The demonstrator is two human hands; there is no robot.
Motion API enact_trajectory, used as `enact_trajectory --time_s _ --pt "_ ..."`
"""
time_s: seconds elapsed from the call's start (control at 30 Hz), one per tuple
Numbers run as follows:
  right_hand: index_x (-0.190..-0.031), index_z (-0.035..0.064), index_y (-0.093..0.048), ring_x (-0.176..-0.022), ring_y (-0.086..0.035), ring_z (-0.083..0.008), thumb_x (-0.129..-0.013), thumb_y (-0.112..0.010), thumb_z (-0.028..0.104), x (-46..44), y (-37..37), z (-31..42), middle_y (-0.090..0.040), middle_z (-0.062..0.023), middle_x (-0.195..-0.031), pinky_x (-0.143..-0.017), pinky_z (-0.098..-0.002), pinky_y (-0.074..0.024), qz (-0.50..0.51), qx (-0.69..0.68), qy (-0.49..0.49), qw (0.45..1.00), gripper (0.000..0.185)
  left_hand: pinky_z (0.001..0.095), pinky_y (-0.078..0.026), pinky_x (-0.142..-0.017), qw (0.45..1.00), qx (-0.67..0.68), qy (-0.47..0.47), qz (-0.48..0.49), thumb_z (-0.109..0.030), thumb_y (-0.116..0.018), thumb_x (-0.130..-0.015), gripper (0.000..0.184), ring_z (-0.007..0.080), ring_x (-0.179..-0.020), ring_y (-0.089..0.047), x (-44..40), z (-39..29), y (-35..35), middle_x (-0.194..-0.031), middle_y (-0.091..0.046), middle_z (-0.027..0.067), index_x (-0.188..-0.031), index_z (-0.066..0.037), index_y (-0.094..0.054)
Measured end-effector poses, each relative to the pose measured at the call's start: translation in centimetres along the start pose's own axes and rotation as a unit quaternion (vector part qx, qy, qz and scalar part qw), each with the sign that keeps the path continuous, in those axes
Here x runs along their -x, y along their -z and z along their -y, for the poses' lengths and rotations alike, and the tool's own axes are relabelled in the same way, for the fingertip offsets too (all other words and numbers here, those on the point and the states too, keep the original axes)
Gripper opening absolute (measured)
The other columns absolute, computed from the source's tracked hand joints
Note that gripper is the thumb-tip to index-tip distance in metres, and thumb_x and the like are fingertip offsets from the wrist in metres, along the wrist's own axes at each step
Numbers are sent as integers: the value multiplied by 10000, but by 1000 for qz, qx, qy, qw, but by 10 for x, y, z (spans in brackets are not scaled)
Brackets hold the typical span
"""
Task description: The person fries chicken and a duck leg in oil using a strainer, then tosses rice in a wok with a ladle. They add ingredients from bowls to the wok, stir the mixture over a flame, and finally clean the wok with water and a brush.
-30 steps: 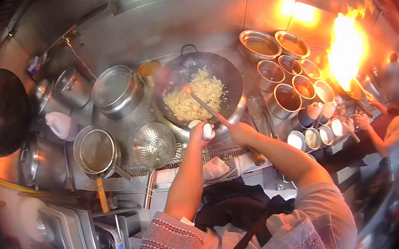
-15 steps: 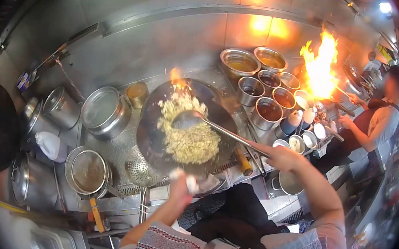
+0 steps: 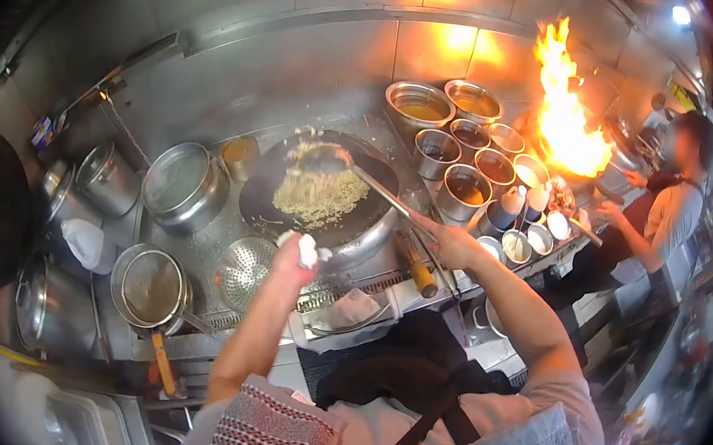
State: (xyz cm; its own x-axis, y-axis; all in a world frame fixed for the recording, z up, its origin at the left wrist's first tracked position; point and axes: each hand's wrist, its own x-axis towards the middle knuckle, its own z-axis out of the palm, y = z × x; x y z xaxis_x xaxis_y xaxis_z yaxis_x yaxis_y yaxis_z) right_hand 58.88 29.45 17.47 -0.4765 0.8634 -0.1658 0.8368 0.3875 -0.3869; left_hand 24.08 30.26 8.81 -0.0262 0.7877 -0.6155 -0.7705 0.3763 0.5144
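Note:
My right hand (image 3: 455,248) is wrapped around the long handle of a metal ladle (image 3: 386,193). Its bowl end rests in the far part of the wok (image 3: 381,195), among chopped, pale yellow-green food that looks like fried rice (image 3: 324,204). At the wok's near left edge, my left hand (image 3: 289,269) is closed on a bunched white cloth (image 3: 308,252). Whether a wok handle lies under that cloth is hidden. A perforated skimmer (image 3: 245,273) lies just left of my left hand.
Pots of sauces and liquids (image 3: 467,191) stand to the right. Beyond them a tall flame (image 3: 568,114) rises near a co-worker (image 3: 675,208). On the left are a large steel pot (image 3: 182,182) and a strainer (image 3: 151,288) with a wooden handle. A wooden-handled tool (image 3: 422,277) lies right of the wok.
The wok has tilted back and away from me, and the food lies lower and farther back in it. Both hands have shifted up and left in view. The small flame behind the wok is gone.

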Motion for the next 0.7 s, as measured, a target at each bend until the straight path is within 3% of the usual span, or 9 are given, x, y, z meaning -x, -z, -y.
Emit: enact_trajectory --time_s 0.1,0.17,0.27,0.33,0.4,0.47,0.5,0.57,0.7 --pt "-1522 292 -58 -760 -642 -437 -855 -497 115 1 31 3 -633 -304 -828 -714 -496 -503 -97 -8 39 994 818 341 -504 -532 997 -76 -14 -29 -267 -452 -981 175 175 -664 -603 48 -18 -38 -792 -594 22 -956 -109 -525" --pt "-1525 269 -38 -759 -642 -440 -850 -500 109 -9 29 4 -631 -314 -820 -709 -505 -504 -136 -17 43 990 834 354 -520 -523 995 -5 -101 21 -113 -529 -900 109 200 -662 -613 42 18 -29 -803 -591 63 -995 -60 -533" --pt "-1524 237 39 -709 -656 -424 -799 -515 -13 -24 16 6 -644 -313 -839 -623 -514 -509 -85 47 -107 990 946 342 -518 -568 947 -142 -286 -31 4 -520 -808 309 210 -723 -615 41 98 -31 -908 -581 100 -1115 -6 -484" --pt "-1524 243 -13 -569 -597 -267 -855 -526 10 -35 -8 -4 -588 -159 -675 -508 -383 -475 17 -208 -104 972 875 340 -502 -538 919 -173 -352 -31 -9 -518 -813 281 206 -635 -592 16 112 -38 -882 -574 92 -1093 -5 -491" --pt "-1521 244 -75 -528 -552 -190 -886 -527 32 -41 -7 20 -544 -89 -640 -477 -320 -448 113 -417 -118 894 808 348 -477 -503 939 -221 -257 -65 -38 -536 -818 182 194 -580 -580 -2 84 -43 -757 -574 59 -993 11 -552" --pt "-1441 289 -243 -485 -389 -51 -976 -463 113 -58 -11 26 -364 35 -639 -431 -211 -332 196 -819 -136 521 543 377 -486 -496 988 -104 -113 18 -66 -522 -862 122 207 -647 -610 13 63 -47 -796 -589 92 -978 -28 -521" --pt "-1441 289 -243 -485 -389 -51 -976 -463 113 -59 -15 31 -364 35 -639 -431 -211 -332 199 -818 -137 522 543 378 -480 -476 995 -68 -74 6 -93 -514 -887 95 210 -621 -605 18 59 -47 -772 -587 85 -970 -48 -525" --pt "-1336 259 -363 -512 -411 -29 -993 -438 108 -50 -30 43 -403 5 -721 -431 -209 -346 184 -898 -175 359 382 364 -474 -464 998 -39 -37 -31 -107 -494 -914 83 209 -593 -595 35 73 -37 -770 -590 88 -979 -72 -532" --pt "-1302 238 -419 -503 -420 -26 -982 -422 78 1 -39 43 -417 2 -761 -427 -183 -340 141 -930 -152 303 358 335 -428 -424 993 -107 36 48 -140 -503 -914 75 184 -531 -563 59 66 -12 -685 -580 55 -914 -71 -534"
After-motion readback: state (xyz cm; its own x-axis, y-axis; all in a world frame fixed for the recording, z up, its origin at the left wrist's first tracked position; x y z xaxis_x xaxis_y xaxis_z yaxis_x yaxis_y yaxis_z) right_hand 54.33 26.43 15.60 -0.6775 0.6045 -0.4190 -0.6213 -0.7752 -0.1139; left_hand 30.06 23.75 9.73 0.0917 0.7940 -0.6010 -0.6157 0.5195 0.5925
